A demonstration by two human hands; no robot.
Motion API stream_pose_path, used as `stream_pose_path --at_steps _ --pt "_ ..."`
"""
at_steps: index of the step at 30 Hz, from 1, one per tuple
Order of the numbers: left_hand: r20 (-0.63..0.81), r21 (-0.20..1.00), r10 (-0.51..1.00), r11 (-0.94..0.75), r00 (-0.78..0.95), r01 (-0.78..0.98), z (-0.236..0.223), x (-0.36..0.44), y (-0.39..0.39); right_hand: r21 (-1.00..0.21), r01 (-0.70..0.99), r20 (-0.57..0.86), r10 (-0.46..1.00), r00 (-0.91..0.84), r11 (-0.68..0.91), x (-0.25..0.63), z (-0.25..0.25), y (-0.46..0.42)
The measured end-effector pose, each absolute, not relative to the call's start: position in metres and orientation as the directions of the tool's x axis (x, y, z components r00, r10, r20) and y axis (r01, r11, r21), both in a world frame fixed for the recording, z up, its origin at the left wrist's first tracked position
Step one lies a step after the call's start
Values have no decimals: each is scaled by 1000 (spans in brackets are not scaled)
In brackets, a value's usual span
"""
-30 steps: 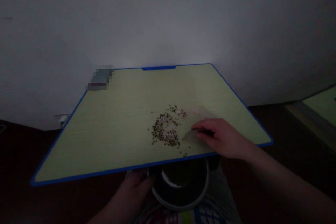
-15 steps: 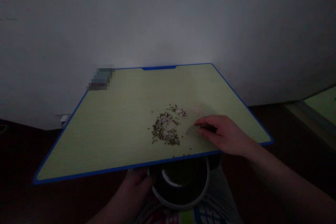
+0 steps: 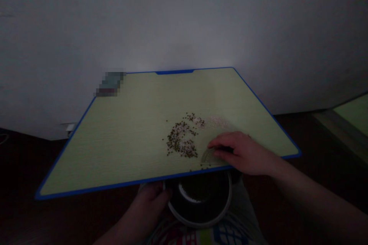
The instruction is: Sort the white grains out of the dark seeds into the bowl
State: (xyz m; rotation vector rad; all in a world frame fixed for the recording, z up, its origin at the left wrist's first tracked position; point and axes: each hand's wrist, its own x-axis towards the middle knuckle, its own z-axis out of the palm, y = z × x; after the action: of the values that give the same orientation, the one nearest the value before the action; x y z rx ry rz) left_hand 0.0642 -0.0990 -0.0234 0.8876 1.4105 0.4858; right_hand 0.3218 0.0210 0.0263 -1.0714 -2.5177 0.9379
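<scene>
A pale green tabletop (image 3: 120, 149) with a blue rim carries a scatter of small dark beans mixed with white grains (image 3: 181, 140). My right hand (image 3: 241, 152) rests on the table just right of them, near the front edge, fingers closed on a small clear curved piece (image 3: 207, 156) pressed to the surface. Below the front edge a dark bowl with a pale rim (image 3: 201, 220) sits on my lap. My left hand (image 3: 151, 200) grips the bowl's left side from under the table.
A blurred-out small object (image 3: 110, 83) lies at the table's back left corner. A white wall (image 3: 184, 19) rises right behind the table. Another green surface (image 3: 352, 111) shows at the far right. A patterned cloth (image 3: 218, 235) covers my lap.
My right hand has slid the clear piece from beside the beans back toward the table's front edge. A few beans near the edge are gone. The left hand and bowl stay put.
</scene>
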Motion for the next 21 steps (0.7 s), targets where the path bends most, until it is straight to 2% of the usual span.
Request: stream_pose_path --at_steps 6,10,13,21 --pt "-561 821 817 529 133 214 -21 64 -97 -670 534 -27 702 -712 516 313 27 11" --pt "-621 781 771 591 141 204 -19 66 -98 -691 531 -26 717 -696 490 313 26 10" --pt "-590 796 800 554 110 244 -20 65 -98 -699 555 -8 770 -638 452 315 26 9" --pt "-539 820 834 488 115 301 -22 61 -99 -626 614 20 797 -604 481 315 27 6"
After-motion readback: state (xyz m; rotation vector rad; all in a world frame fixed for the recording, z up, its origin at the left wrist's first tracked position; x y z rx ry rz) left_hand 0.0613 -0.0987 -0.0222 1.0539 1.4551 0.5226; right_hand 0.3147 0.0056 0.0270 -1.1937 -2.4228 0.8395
